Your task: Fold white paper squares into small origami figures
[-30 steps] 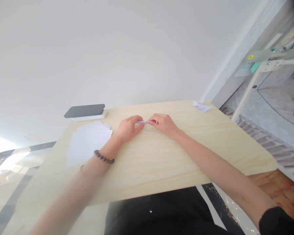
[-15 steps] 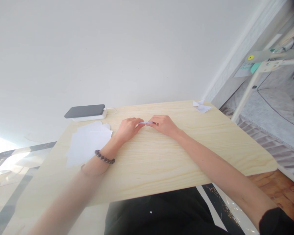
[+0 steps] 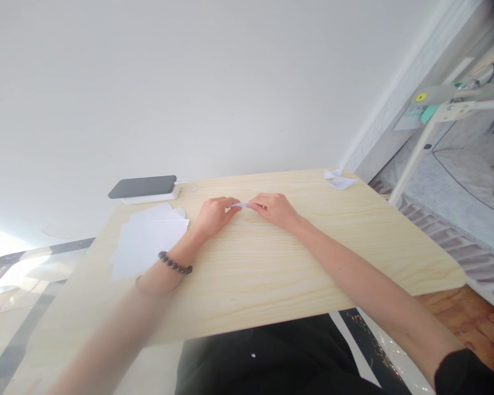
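A small folded piece of white paper (image 3: 242, 204) is held just over the far middle of the table, seen nearly edge-on. My left hand (image 3: 216, 214) pinches its left end, thumb and fingers closed. At the other end my right hand (image 3: 275, 209) grips the paper between thumb and fingers. Most of the paper's ends is covered by the fingertips. A stack of white paper sheets (image 3: 148, 244) lies to the left of my left hand, beside the wrist with the dark bead bracelet (image 3: 175, 263).
A dark phone (image 3: 144, 186) with a cable rests on a white block at the table's back left. Folded white paper pieces (image 3: 341, 181) lie at the back right corner. The wall borders the table's far edge; a white metal frame (image 3: 415, 148) stands beyond the right side.
The paper between my hands has tilted slightly, its middle now showing a little more surface. Both hands stay almost in the same place, each keeping its pinch.
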A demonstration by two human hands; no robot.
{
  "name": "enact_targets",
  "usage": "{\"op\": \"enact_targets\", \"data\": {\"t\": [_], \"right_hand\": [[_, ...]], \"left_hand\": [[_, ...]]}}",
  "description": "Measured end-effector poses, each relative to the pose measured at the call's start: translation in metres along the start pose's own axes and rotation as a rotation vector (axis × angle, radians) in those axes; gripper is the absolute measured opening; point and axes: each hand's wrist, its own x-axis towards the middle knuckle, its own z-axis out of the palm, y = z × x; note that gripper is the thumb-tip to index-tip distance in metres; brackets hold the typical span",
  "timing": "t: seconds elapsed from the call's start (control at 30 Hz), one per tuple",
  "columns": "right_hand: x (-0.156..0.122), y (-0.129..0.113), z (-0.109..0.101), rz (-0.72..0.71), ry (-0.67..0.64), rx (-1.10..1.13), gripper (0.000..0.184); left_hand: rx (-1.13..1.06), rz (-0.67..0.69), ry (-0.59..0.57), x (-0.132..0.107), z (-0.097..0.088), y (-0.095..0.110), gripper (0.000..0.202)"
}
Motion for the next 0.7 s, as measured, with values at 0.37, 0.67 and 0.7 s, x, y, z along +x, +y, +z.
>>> {"op": "enact_targets", "data": {"t": [0.37, 0.67, 0.7], "right_hand": [[0.0005, 0.0033, -0.0019, 0.063, -0.033, 0.034, 0.026], [0.0005, 0.0006, -0.0007, 0.041, 0.027, -0.052, 0.028], [0.0004, 0.0006, -0.0003, 0.041, 0.031, -0.058, 0.028]], "left_hand": [[-0.006, -0.024, -0.03, -0.0029, -0.0018, 0.0033, 0.035], [-0.234, -0.166, 0.048, -0.0003, 0.0018, 0.0016, 0.036], [-0.292, -0.205, 0.054, -0.0001, 0.0027, 0.0008, 0.037]]}}
